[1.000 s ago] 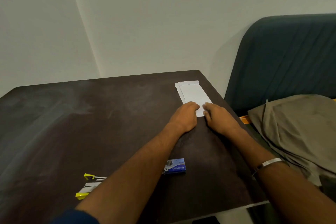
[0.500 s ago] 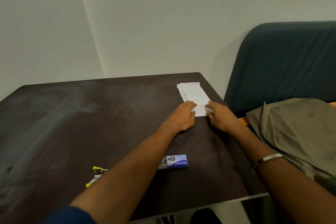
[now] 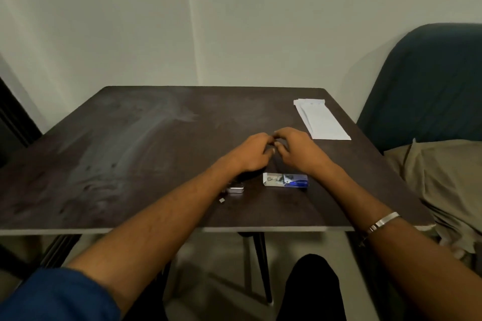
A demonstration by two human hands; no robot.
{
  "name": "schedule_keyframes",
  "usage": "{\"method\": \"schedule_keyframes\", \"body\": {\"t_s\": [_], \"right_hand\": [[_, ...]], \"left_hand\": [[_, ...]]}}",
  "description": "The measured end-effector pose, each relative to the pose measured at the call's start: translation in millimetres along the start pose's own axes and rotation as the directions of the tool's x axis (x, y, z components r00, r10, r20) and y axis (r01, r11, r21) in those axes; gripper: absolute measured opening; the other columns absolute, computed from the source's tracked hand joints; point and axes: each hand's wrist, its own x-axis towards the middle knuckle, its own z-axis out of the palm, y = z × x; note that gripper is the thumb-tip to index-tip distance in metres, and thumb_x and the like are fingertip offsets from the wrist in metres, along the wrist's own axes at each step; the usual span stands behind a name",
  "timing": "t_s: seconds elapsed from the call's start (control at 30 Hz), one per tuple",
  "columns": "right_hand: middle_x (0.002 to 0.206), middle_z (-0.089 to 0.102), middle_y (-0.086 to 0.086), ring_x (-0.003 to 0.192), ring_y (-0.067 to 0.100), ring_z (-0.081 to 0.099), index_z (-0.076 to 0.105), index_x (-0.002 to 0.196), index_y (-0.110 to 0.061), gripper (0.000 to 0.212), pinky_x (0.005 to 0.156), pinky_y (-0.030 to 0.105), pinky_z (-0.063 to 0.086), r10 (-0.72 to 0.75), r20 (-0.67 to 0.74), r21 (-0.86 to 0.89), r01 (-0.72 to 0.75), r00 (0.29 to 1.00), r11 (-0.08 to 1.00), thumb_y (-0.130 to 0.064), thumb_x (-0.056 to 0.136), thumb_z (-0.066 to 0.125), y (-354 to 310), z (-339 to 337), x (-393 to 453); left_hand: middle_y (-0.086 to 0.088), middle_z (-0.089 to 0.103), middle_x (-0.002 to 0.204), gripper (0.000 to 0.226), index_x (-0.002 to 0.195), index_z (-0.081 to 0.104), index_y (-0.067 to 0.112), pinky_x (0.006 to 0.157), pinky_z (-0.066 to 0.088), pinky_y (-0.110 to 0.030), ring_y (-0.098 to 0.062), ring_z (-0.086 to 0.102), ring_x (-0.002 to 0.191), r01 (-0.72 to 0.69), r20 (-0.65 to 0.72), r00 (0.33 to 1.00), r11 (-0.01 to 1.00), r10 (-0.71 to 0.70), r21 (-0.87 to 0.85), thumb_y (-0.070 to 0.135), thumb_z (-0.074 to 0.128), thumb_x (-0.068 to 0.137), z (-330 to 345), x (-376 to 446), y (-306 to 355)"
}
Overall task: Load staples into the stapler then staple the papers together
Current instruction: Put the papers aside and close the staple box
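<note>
While both hands meet beyond staple box (image 3: 285, 180), left hand (image 3: 254, 150) and right hand (image 3: 297, 147) curl fingertip to fingertip, pinching something tiny (cannot tell what). Papers (image 3: 322, 121) far right of box; stapler mostly hidden left of box. Likely loading step; next needs stapler magazine opened.

Two hands (image 3: 257, 150), one staple box (image 3: 285, 180), one paper stack (image 3: 322, 120).

Papers (image 3: 323, 120) at upper right of the table (image 3: 130, 151), near its far right corner. Staple box (image 3: 285, 180) at centre frame, below both hands: left hand (image 3: 254, 152) touching right hand (image 3: 297, 150) fingertip to fingertip. Small metal piece (image 3: 235, 188) left of the box, partly under the left forearm. Chair (image 3: 430, 81) at right edge.
</note>
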Motion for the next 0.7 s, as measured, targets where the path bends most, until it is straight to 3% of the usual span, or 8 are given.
{"method": "schedule_keyframes", "body": {"t_s": [0.2,0.4,0.53,0.7], "right_hand": [[0.117,0.063,0.009,0.107,0.025,0.060,0.066,0.110,-0.009,0.025,0.094,0.034,0.048,-0.159,0.044,0.024,0.158,0.986,0.987,-0.015,0.088,0.054,-49.2,19.9,-26.3],[0.112,0.061,0.000,0.103,0.018,0.059,0.066,0.104,-0.019,0.018,0.092,0.036,0.045,-0.320,0.017,0.041,0.319,0.947,0.947,-0.018,0.088,0.058,-73.3,52.5,-58.3],[0.117,0.056,-0.009,0.114,0.011,0.048,0.066,0.102,-0.031,0.016,0.092,0.034,0.030,-0.378,0.053,-0.036,0.380,0.924,0.924,-0.031,0.089,0.058,-73.1,63.5,-72.5],[0.127,0.051,-0.005,0.121,0.016,0.042,0.067,0.105,-0.029,0.020,0.096,0.037,0.030,-0.398,0.069,-0.104,0.403,0.915,0.909,-0.035,0.088,0.059,-67.6,64.5,-77.4]], "left_hand": [[-0.008,0.067,0.107,0.024,0.113,0.065,0.010,0.080,0.041,-0.025,-0.017,0.060,0.094,0.045,-0.066,0.997,0.999,-0.044,0.002,0.021,0.053,0.094,-25.5,-64.4,-33.5],[-0.002,0.066,0.105,0.019,0.102,0.069,0.012,0.086,0.046,-0.023,-0.013,0.061,0.097,0.026,-0.161,0.986,0.999,-0.032,-0.038,0.014,0.052,0.094,-34.8,-107.4,-55.7],[0.000,0.066,0.107,0.022,0.102,0.071,0.011,0.088,0.046,-0.020,-0.010,0.061,0.099,0.009,-0.224,0.974,0.993,-0.035,-0.119,0.011,0.050,0.095,-29.9,-117.6,-60.7],[0.000,0.066,0.106,0.023,0.101,0.073,0.011,0.090,0.046,-0.020,-0.009,0.061,0.101,-0.015,-0.281,0.959,0.987,-0.031,-0.161,0.011,0.051,0.094,-22.9,-119.9,-61.4]]}}
